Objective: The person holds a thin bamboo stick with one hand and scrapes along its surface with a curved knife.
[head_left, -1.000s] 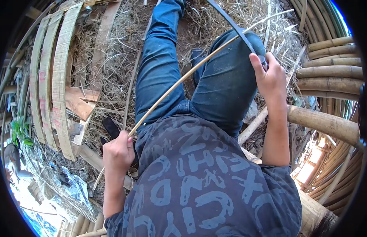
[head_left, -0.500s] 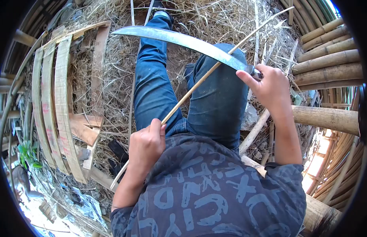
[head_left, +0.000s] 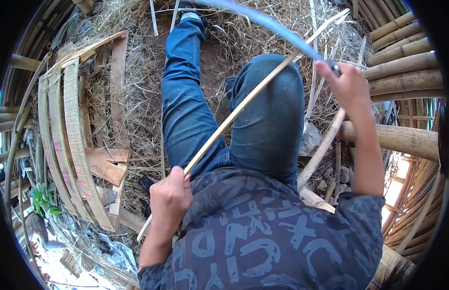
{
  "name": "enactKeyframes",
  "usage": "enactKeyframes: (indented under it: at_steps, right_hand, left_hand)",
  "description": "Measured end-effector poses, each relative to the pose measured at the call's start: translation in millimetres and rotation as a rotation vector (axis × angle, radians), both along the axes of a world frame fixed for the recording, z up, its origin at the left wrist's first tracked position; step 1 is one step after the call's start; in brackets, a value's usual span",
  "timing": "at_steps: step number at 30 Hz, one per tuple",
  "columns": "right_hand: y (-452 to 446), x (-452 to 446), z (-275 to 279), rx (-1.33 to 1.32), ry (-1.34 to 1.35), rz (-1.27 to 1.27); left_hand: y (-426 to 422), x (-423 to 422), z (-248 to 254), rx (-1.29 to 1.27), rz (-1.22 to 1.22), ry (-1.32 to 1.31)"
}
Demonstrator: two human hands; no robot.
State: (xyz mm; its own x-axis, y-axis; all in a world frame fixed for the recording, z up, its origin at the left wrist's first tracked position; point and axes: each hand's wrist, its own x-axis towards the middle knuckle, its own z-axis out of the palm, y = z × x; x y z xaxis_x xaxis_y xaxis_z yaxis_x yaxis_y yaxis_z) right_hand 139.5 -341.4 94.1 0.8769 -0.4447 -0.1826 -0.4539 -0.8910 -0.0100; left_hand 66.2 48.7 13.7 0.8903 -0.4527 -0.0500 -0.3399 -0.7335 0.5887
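My left hand (head_left: 170,197) is closed around the lower part of a long, thin bamboo strip (head_left: 243,104), which slants up to the right across my raised knee. A short tail of the strip sticks out below that hand. My right hand (head_left: 347,87) is wrapped around the dark handle of a long curved machete (head_left: 272,24). The blade is blurred by motion and crosses the strip beyond the knee; whether it touches, I cannot tell. Near the far tip, the strip looks split or shaved, with a sliver (head_left: 326,29) standing off it.
Wooden slats nailed into a frame (head_left: 74,140) lie at the left. Dry straw (head_left: 137,92) covers the ground around my legs (head_left: 268,116). Bamboo poles form a wall (head_left: 403,63) at the right, with a thick pole (head_left: 398,140) beside my right forearm.
My right hand has moved up and to the right, carrying the machete outward along the strip. My left hand has shifted slightly down and left.
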Motion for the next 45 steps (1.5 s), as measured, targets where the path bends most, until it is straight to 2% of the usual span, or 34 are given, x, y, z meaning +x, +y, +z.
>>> enactKeyframes:
  at_steps: [4, 8, 11, 13, 16, 20, 24, 26, 27, 31, 36, 39, 41, 42, 44, 45]
  right_hand:
    - [-34.6, 4.8, -12.7, 0.029, -0.145, 0.047]
    - [2.0, -14.5, -19.5, 0.197, -0.180, 0.040]
    - [33.8, -23.0, -18.6, 0.350, -0.216, 0.138]
    - [38.3, -26.8, -17.4, 0.307, -0.195, 0.276]
    - [20.8, -26.6, -22.6, 0.284, -0.283, 0.213]
    - [-21.3, -21.3, -30.3, 0.361, -0.273, 0.108]
    - [4.2, -27.0, -24.2, 0.302, -0.309, 0.130]
    - [12.4, -32.3, -29.4, 0.245, -0.371, 0.289]
    - [4.8, -33.2, -35.4, 0.114, -0.366, 0.377]
    - [-27.5, -18.8, -33.1, 0.180, -0.316, 0.202]
    - [-25.6, -25.4, -38.7, 0.263, -0.328, 0.157]
    - [-1.9, -28.5, -42.5, 0.386, -0.338, 0.263]
    - [0.1, -26.2, -51.0, 0.192, -0.483, 0.480]
    - [-2.5, -25.3, -51.0, 0.193, -0.485, 0.471]
    - [-15.3, -17.4, -45.8, 0.372, -0.363, 0.282]
    - [-25.6, -12.5, -42.3, 0.336, -0.338, 0.247]
  left_hand:
    - [0.3, 1.0, 17.5, 0.034, 0.018, 0.009]
    - [-6.3, 11.6, 16.4, 0.056, -0.023, 0.001]
    - [-20.5, 14.4, 17.6, -0.013, -0.044, 0.051]
    - [-28.7, 15.7, 18.0, -0.009, -0.069, 0.059]
    - [-34.2, 12.8, 14.1, -0.031, -0.081, 0.098]
    - [-37.3, 9.4, 15.6, -0.056, -0.065, 0.131]
    - [-39.6, 7.2, 17.1, -0.036, -0.071, 0.106]
    - [-40.7, 4.8, 19.4, -0.022, -0.057, 0.118]
    - [-40.7, 4.1, 20.4, -0.011, -0.040, 0.134]
    - [-39.3, 1.7, 21.4, -0.009, -0.042, 0.161]
    - [-42.6, 5.1, 20.9, -0.015, -0.043, 0.155]
    - [-42.5, 4.2, 15.3, -0.015, -0.064, 0.177]
    - [-41.8, 4.6, 17.4, -0.025, -0.052, 0.206]
    - [-40.9, 4.7, 16.9, -0.021, -0.059, 0.206]
    - [-38.7, 3.5, 16.4, -0.026, -0.050, 0.211]
    - [-36.9, 2.8, 17.2, -0.025, -0.049, 0.208]
